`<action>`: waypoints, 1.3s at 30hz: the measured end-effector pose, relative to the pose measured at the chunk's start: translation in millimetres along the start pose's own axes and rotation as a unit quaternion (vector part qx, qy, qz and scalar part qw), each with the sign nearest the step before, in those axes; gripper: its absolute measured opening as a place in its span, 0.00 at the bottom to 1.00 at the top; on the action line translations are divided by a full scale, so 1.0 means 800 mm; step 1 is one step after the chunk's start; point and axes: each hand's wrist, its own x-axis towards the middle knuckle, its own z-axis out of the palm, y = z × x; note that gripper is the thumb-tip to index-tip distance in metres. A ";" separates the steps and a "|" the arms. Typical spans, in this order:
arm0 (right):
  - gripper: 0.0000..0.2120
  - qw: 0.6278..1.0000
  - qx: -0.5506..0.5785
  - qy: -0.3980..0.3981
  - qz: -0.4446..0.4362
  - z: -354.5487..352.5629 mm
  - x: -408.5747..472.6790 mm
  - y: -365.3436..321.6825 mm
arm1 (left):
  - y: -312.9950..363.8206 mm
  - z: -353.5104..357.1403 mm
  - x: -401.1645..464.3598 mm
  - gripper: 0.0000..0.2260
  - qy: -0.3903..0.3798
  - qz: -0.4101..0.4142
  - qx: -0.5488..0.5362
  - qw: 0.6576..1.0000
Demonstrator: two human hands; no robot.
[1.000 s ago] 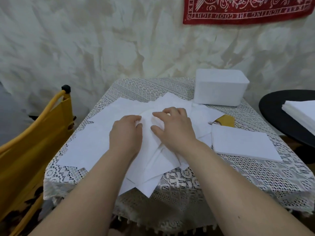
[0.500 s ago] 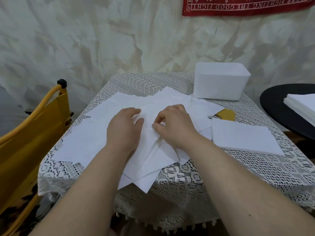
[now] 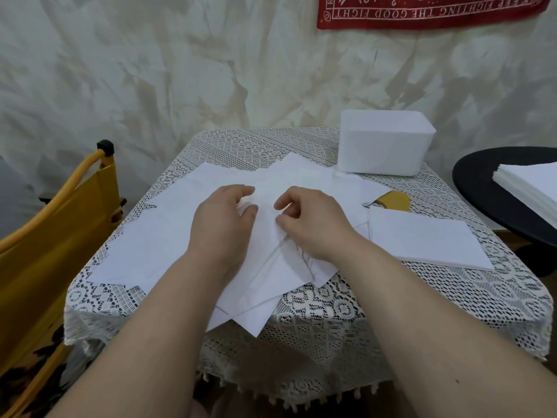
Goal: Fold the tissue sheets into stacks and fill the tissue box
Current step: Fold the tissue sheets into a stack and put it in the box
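Head view: loose tissue sheets (image 3: pixel 168 236) lie fanned and overlapping across the middle of the lace-covered tabletop (image 3: pixel 391 297), with the left hand (image 3: pixel 223 224) resting flat on them, fingers relaxed, and the right hand (image 3: pixel 310 224) just beside it, pinching a sheet edge between thumb and fingertips. One folded stack (image 3: pixel 422 242) lies right of the pile; the tissue box (image 3: pixel 382 146) stands at the far right corner, contents not visible. Judgement: early-to-mid, since most sheets are still unfolded, more wait in a stack of sheets (image 3: pixel 530 185) on the black side table (image 3: pixel 482 188), and the box is not yet filled as far as can be seen.
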 end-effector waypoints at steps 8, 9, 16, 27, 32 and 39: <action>0.14 0.955 0.157 0.225 0.110 -0.037 0.013 0.029 | 0.011 -0.004 -0.005 0.09 0.003 0.021 -0.038 0.999; 0.15 0.952 0.163 0.228 0.127 -0.043 0.010 0.034 | 0.013 -0.003 -0.005 0.09 -0.006 0.021 -0.041 0.999; 0.13 0.942 0.238 0.129 0.197 -0.062 -0.012 0.044 | 0.022 -0.007 -0.012 0.22 -0.116 0.029 -0.108 0.987; 0.14 0.679 0.714 0.037 0.169 -0.062 -0.002 0.028 | 0.014 0.000 -0.008 0.20 -0.044 -0.031 -0.052 0.997; 0.19 0.965 0.199 0.131 0.113 -0.037 -0.001 0.036 | 0.005 0.005 -0.003 0.14 0.013 -0.084 -0.039 0.996; 0.13 0.996 -0.076 0.050 -0.009 -0.010 -0.004 0.036 | 0.005 -0.004 0.005 0.23 0.057 0.063 0.052 0.995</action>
